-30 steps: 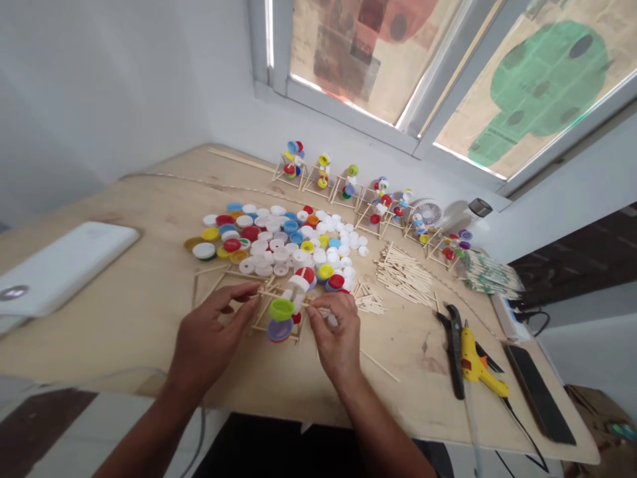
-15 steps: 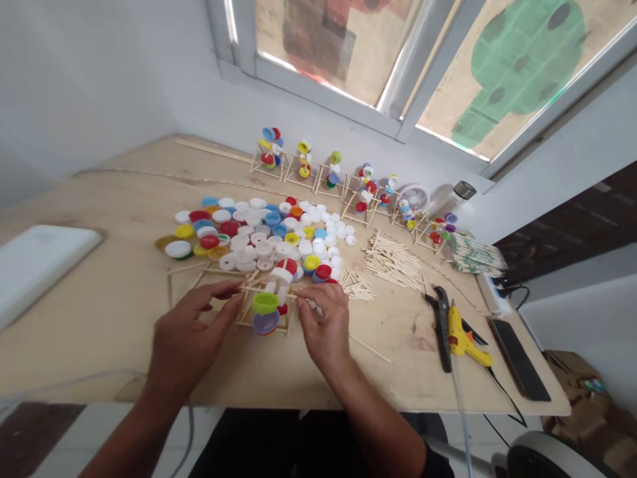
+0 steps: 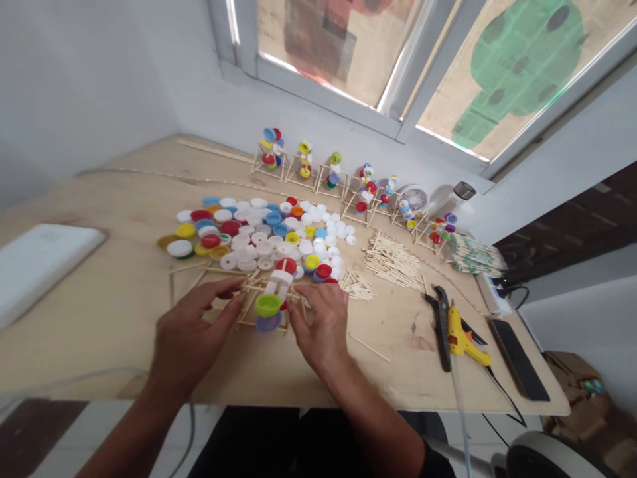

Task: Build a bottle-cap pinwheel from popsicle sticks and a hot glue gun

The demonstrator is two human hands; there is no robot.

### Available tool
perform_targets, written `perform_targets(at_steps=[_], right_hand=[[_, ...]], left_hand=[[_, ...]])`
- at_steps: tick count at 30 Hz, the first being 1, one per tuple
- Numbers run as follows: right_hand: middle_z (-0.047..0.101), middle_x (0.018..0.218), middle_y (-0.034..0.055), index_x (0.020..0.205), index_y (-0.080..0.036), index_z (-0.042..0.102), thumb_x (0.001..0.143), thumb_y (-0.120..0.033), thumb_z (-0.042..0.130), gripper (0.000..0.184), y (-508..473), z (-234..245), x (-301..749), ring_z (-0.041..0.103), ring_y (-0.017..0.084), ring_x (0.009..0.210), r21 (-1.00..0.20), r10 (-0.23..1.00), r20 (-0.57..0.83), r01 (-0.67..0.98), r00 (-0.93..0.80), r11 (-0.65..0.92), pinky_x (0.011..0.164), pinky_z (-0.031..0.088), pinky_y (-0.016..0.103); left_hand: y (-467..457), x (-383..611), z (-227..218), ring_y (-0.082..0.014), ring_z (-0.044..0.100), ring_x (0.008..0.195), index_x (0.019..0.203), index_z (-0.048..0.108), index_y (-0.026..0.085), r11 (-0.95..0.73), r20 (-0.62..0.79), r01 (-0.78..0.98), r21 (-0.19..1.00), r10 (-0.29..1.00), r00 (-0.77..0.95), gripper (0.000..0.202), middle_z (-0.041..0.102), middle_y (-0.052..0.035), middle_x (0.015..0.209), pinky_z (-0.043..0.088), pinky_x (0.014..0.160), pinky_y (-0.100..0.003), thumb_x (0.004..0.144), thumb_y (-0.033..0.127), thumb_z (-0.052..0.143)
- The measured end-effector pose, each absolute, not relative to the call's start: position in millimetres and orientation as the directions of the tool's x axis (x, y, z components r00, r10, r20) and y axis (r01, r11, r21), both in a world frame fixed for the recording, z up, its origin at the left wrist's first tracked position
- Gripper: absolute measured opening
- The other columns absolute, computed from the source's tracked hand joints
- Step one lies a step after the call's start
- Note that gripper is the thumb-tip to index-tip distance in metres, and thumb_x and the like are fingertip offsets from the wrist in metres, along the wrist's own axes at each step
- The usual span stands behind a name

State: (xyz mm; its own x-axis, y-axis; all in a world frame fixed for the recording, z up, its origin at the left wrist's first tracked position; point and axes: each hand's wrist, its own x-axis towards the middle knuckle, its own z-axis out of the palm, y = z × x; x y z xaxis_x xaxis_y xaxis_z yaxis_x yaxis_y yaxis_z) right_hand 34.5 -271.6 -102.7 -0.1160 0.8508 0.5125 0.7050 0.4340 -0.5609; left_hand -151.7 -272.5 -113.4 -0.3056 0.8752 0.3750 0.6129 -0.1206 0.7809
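Between my hands stands a small wooden stick frame (image 3: 247,312) carrying a wheel of plastic bottle caps (image 3: 279,282). The wheel shows a red cap at the top, a lime-green cap (image 3: 268,305) at the front and a translucent blue one below it. My left hand (image 3: 192,325) pinches the frame's left side with thumb and fingertips. On the other side, my right hand (image 3: 321,325) has its thumb and fingers closed at the wheel's hub, by the right end of the axle stick; the fingertips partly hide the contact.
Behind the frame spreads a heap of loose bottle caps (image 3: 259,236), with a pile of short sticks (image 3: 393,259) to its right. Several finished-looking cap wheels (image 3: 306,159) line the wall. A yellow glue gun (image 3: 460,335), black cutter (image 3: 442,328) and phone (image 3: 519,358) lie at right.
My right hand has shifted slightly left, closer against the cap wheel. The wheel has turned or tilted a little, its lime-green cap moving slightly right. My left hand stays at the frame's left side.
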Motion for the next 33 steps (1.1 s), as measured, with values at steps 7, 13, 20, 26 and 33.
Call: perform_targets(at_steps=[7,13,20,26,33], right_hand=[[0.073,0.094,0.0034,0.098,-0.023,0.072,0.091,-0.019,0.066,0.011,-268,-103,31,0.060,0.023,0.093,-0.528,0.844,0.521,0.730,-0.125,0.434,0.083,0.039,0.039],[0.073,0.092,0.0031,0.094,-0.024,0.072,0.091,-0.019,0.065,0.009,-269,-105,33,0.060,0.023,0.093,-0.548,0.843,0.528,0.718,-0.100,0.429,0.083,0.039,0.039],[0.073,0.087,0.0040,0.094,-0.022,0.069,0.093,-0.024,0.064,0.005,-270,-109,33,0.061,0.023,0.088,-0.511,0.820,0.569,0.752,-0.068,0.417,0.080,0.037,0.038],[0.071,0.079,0.0033,0.086,-0.023,0.067,0.096,-0.028,0.063,0.012,-269,-112,29,0.059,0.022,0.080,-0.441,0.788,0.611,0.795,-0.075,0.417,0.076,0.035,0.038],[0.071,0.077,0.0024,0.087,-0.024,0.067,0.097,-0.026,0.060,0.012,-270,-112,29,0.060,0.021,0.077,-0.438,0.767,0.638,0.785,-0.072,0.438,0.073,0.034,0.037]], left_hand=[[-272,-152,-113,-0.0195,0.071,0.082,0.098,0.074,0.026,-0.119,0.377,0.641,0.758,0.882,-0.282,0.028,0.080,-0.0024,0.098,0.055,0.073,-0.031,0.084,0.044,0.058],[-272,-152,-116,-0.0205,0.073,0.086,0.099,0.074,0.026,-0.134,0.402,0.651,0.747,0.872,-0.281,0.029,0.080,-0.0031,0.100,0.056,0.076,-0.031,0.085,0.045,0.057],[-271,-152,-119,-0.0210,0.073,0.086,0.099,0.074,0.024,-0.146,0.420,0.660,0.737,0.864,-0.279,0.030,0.080,-0.0042,0.099,0.057,0.083,-0.035,0.086,0.045,0.058],[-272,-153,-119,-0.0215,0.073,0.088,0.099,0.075,0.024,-0.143,0.415,0.657,0.740,0.866,-0.278,0.030,0.080,-0.0043,0.100,0.057,0.084,-0.034,0.086,0.047,0.058],[-272,-153,-117,-0.0191,0.072,0.082,0.099,0.075,0.025,-0.154,0.418,0.647,0.747,0.865,-0.277,0.029,0.080,-0.0028,0.099,0.057,0.083,-0.033,0.086,0.045,0.059]])
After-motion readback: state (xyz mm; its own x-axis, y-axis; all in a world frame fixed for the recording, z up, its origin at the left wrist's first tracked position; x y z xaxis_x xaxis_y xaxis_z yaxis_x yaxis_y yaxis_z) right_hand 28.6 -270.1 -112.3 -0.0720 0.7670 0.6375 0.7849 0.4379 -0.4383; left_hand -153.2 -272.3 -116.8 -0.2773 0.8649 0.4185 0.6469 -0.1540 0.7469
